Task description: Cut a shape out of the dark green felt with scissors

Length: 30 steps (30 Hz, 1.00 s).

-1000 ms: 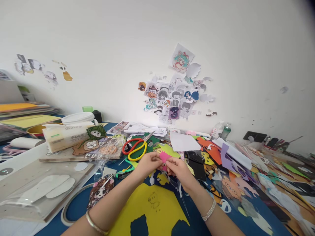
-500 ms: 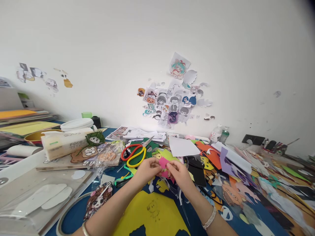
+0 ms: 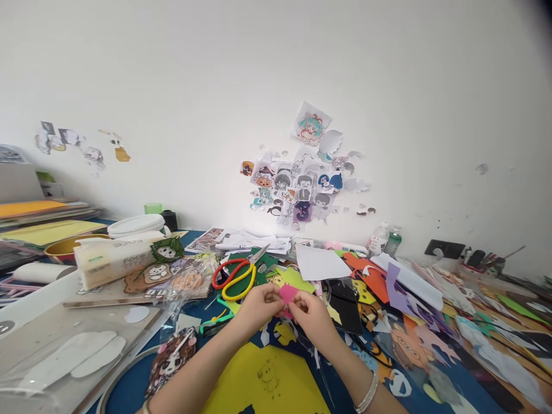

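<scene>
My left hand (image 3: 257, 305) and my right hand (image 3: 314, 315) meet over the blue table, fingertips pinched together on a small pink cut-out piece (image 3: 287, 294). Both hands are closed on it, the left from the left side, the right from below and right. Red and yellow scissors (image 3: 236, 270) lie just behind the left hand. A yellow foam sheet (image 3: 267, 379) with a faint drawing lies under my forearms.
Coloured foam and paper scraps (image 3: 388, 282) cover the table to the right. A tissue box (image 3: 116, 259), a white sheet (image 3: 321, 263), bottles (image 3: 379, 238) and cartoon cut-outs (image 3: 172, 356) lie around. Stickers (image 3: 297, 184) cover the wall behind.
The view has tilted slightly down, so the scene sits lower in the frame. Both hands stay pinched on the pink piece, with small finger shifts only.
</scene>
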{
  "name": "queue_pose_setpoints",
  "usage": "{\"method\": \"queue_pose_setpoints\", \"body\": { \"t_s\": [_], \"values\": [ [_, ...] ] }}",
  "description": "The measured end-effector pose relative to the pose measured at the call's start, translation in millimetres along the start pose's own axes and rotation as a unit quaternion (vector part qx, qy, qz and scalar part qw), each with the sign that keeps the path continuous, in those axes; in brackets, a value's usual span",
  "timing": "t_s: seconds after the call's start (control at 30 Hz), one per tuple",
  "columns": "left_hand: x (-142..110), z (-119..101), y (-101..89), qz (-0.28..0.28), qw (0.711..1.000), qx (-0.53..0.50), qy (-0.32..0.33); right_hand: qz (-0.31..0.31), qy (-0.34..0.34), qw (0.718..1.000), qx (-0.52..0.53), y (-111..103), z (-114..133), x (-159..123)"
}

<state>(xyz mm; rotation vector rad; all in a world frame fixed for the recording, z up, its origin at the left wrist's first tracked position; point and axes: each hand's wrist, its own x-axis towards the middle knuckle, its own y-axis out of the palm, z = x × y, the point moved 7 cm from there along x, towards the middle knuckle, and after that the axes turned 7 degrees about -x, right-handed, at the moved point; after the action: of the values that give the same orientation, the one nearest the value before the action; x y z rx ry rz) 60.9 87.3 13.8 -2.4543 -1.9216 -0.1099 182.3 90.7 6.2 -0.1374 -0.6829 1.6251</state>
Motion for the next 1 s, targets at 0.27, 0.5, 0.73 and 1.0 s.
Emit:
{"method": "queue_pose_setpoints", "body": {
  "t_s": [0.27, 0.5, 0.73, 1.0],
  "values": [
    [1.6, 2.9, 0.2, 0.009, 1.000, -0.002, 0.008, -0.001, -0.015, 1.000, -0.019, 1.5, 0.9, 0.8],
    [0.4, -1.1, 1.5, 0.016, 1.000, 0.007, 0.013, -0.005, -0.022, 1.000, -0.022, 1.8, 0.0, 1.3],
    [-1.7, -9.7, -10.6, 0.001, 0.998, 0.064, 0.009, 0.007, -0.004, 1.000, -0.019, -2.3, 0.6, 0.7],
    [-6.9, -45.2, -70.2, -0.186, 0.906, 0.356, 0.131, 0.046, 0.028, 0.998, 0.039, -3.0, 5.7, -2.5]
  ]
}}
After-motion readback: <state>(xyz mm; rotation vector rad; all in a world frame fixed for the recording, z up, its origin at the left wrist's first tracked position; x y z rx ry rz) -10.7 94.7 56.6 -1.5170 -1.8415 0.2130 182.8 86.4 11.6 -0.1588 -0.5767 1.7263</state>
